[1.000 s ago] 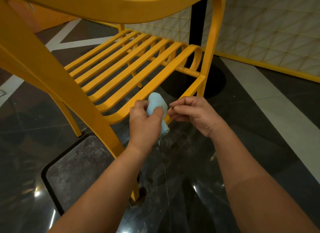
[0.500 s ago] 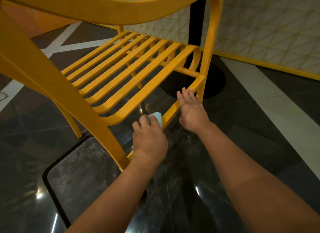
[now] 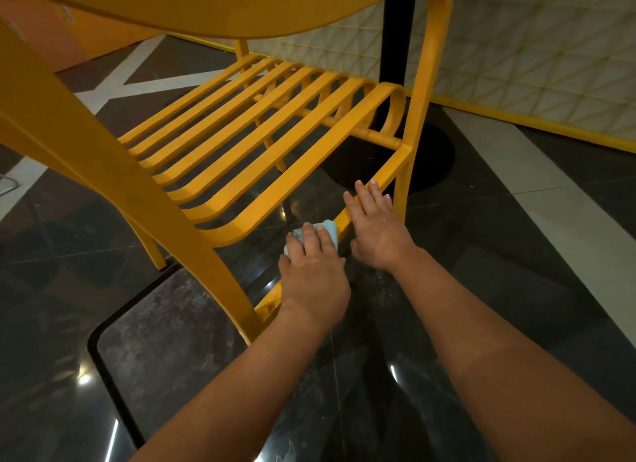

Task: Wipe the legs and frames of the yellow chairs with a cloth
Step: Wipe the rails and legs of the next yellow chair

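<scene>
Head-worn camera looks forward and down, close over the yellow chair (image 3: 292, 179), apparently from its side.

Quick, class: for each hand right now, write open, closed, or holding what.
Left hand: holding the blue cloth against the chair rail.
Right hand: open, fingers straight on the chair rail.

A glossy dark stone floor (image 3: 464, 272) carries broad pale stripes (image 3: 557, 200). A black upright post (image 3: 399, 48) stands on a round black base (image 3: 437, 152). Behind is a white triangle-patterned wall panel (image 3: 533, 48) with a yellow strip (image 3: 516, 119) along its foot. A dark speckled slab with a black rim (image 3: 165, 341) lies lower left.
</scene>
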`<state>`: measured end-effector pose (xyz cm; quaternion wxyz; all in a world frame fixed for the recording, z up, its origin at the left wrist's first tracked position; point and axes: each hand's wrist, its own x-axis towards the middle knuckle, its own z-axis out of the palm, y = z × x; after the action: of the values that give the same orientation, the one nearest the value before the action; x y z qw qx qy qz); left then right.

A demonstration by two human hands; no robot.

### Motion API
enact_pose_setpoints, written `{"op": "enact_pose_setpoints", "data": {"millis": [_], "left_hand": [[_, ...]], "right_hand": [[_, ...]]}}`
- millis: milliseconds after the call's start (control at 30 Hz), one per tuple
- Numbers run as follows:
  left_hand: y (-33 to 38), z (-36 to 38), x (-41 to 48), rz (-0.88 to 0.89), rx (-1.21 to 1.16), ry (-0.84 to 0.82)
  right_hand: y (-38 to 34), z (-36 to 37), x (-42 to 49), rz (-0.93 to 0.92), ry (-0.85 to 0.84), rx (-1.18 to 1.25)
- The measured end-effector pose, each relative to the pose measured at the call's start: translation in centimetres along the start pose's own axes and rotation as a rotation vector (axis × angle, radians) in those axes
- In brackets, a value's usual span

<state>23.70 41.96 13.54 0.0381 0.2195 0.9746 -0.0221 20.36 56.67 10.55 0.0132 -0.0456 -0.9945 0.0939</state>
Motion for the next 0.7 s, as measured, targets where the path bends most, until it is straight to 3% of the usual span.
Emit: {"op": "enact_pose_setpoints", "data": {"millis": [300, 700], "left_hand": [[-1.6, 0.6, -0.5, 0.026, 0.013, -0.051], [-0.6, -0.7, -0.4, 0.037, 0.037, -0.047]], "right_hand": [[0.9, 0.0, -0.2, -0.023, 0.035, 0.192], [0.0, 0.2, 0.0, 0.046, 0.014, 0.138]]}}
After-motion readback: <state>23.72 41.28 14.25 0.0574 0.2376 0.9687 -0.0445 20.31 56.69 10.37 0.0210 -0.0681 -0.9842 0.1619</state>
